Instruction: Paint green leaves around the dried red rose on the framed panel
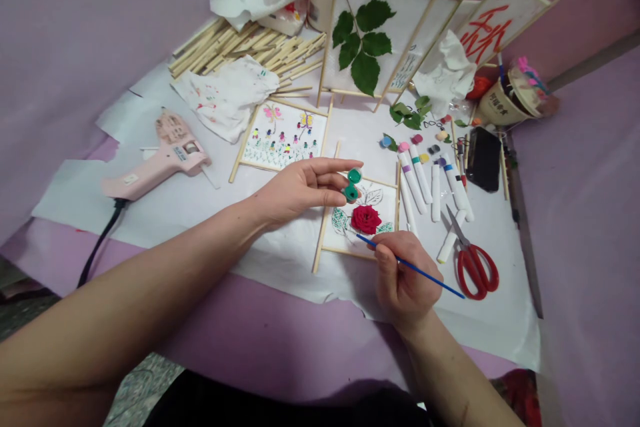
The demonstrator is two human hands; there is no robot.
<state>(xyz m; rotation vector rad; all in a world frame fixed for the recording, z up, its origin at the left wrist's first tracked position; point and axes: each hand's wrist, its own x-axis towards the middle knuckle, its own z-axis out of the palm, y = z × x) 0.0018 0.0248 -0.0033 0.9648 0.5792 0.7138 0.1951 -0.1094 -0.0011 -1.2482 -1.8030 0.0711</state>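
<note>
Around us the walls are purple, and a white sheet [280, 273] covers the purple cloth [270, 327] of the table. Nearest to us, the right hand [413, 280] is curled closed, pinching a blue paintbrush [425, 273], its tip just below and left of a red rose [366, 219]; we cannot tell whether the bristles touch. The left hand [305, 190] is partly open, index finger extended, holding a small green paint pot [351, 193] above the framed panel [334, 243]. That panel lies before us at the middle of the table, white between pale wooden sticks. The rose sits full and layered on it, among drawn leaves: those at its sides filled with green strokes, those above only outlined in black.

To the right we see red-handled scissors [477, 270] and white markers [437, 193]. On the left, the pink glue gun [155, 170] bears a white label [131, 179] too small for us to read. Farther off, a paper cup [505, 100] carries dark Chinese characters, and a standing panel [487, 27] shows bold red brushed writing, partly hidden.
</note>
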